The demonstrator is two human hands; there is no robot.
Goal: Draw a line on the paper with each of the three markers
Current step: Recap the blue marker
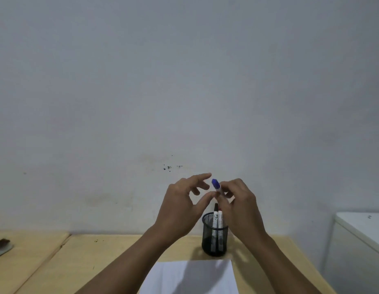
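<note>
My right hand (pixel 240 209) holds a blue-capped marker (pixel 216 184) upright in the air above the holder, cap end up. My left hand (pixel 182 209) hovers just left of it, fingers spread, with the fingertips close to the marker's cap; I cannot tell whether they touch it. Below the hands, a black mesh pen holder (pixel 214 236) stands on the wooden table with two markers in it, one black-capped (pixel 215 217) and one with a red tip (pixel 220 218). A white sheet of paper (pixel 190 276) lies at the near edge, partly shaded by my arms.
The wooden table (pixel 112 255) meets a plain grey wall. A second tabletop to the left carries a dark brush-like object (pixel 2 246). A white cabinet (pixel 362 236) stands at the right, beside the table's edge.
</note>
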